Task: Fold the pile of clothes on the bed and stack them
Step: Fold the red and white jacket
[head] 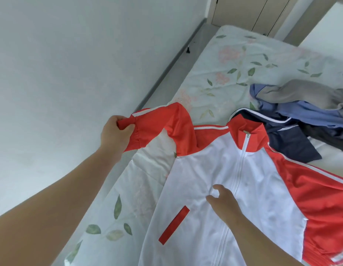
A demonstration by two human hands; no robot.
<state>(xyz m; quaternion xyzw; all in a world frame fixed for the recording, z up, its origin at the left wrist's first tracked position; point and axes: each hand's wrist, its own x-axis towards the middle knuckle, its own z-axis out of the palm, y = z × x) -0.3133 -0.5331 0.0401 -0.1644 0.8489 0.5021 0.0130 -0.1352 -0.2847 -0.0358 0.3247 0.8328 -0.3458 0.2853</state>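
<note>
A white and red zip-up track jacket (201,181) lies front up on the bed (234,60), collar toward the far side. My left hand (115,133) grips the red cuff of its left sleeve and holds it lifted off the bed's left edge. Over the white chest panel, just left of the zipper, my right hand (224,202) has loosely bent fingers and nothing in its grasp. The other red sleeve (320,192) lies spread out to the right. A pile of unfolded clothes (301,112) in navy, blue and grey sits beyond the collar at the right.
The bed has a pale floral sheet. A white wall runs along the left with a narrow strip of grey floor (178,60) between it and the bed. Wardrobe doors (253,12) stand at the far end.
</note>
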